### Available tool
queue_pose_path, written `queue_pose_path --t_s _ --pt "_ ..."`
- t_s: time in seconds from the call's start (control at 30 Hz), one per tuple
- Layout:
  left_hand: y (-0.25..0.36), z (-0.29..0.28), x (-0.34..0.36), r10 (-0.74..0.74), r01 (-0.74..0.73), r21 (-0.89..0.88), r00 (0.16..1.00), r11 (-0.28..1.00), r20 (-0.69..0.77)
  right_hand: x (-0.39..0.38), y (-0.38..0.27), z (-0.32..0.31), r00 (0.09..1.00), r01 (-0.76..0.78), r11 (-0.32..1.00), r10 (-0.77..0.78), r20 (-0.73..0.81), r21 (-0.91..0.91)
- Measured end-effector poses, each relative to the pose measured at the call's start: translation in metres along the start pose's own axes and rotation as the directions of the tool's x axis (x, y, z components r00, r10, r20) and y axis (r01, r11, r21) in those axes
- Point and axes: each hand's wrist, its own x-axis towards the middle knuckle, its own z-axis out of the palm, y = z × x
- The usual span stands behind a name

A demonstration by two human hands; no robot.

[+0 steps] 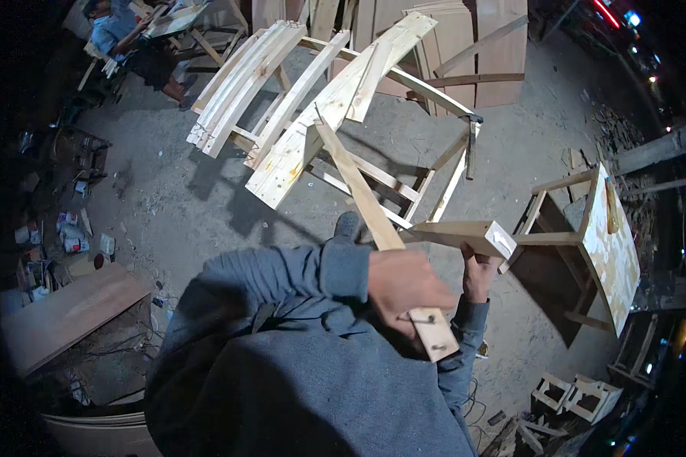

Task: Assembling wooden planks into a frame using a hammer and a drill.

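My left hand (410, 288) crosses in front of my body, closed around a long, narrow wooden strip (358, 185). The strip's lower end pokes out below the fist and bears two dark, bolt-like spots; its upper end reaches over a pale plank. Farther right, my right hand (478, 273) grips a wooden bar (457, 231) from below, near its squared end with a white patch. The bar's far end narrows toward the strip; I cannot tell whether they touch.
Ahead stands a wooden frame (442, 164) carrying several boards, including a wide plank (286, 171); a hammer-like tool (471, 145) hangs on its corner. A small table (613, 244) lies tipped at right. A brown panel (76, 312) is at left. A person (118, 34) sits at far left.
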Motion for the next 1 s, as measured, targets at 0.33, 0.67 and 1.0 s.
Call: queue_pose_path --t_s 0.33,0.67,1.0 --pt "-0.063 -0.069 0.058 0.27 -0.248 0.156 0.952 0.956 -0.144 0.016 -0.009 -0.011 0.995 0.084 0.959 -0.094 -0.024 -0.271" --pt "-0.095 -0.106 0.086 0.139 -0.138 0.015 0.985 0.99 -0.106 0.027 0.002 0.007 0.989 0.052 0.998 -0.054 0.14 0.023" --pt "-0.066 -0.146 0.121 -0.326 0.279 0.222 0.92 0.934 0.217 0.036 -0.001 0.011 0.996 0.06 0.991 -0.068 0.058 0.118"
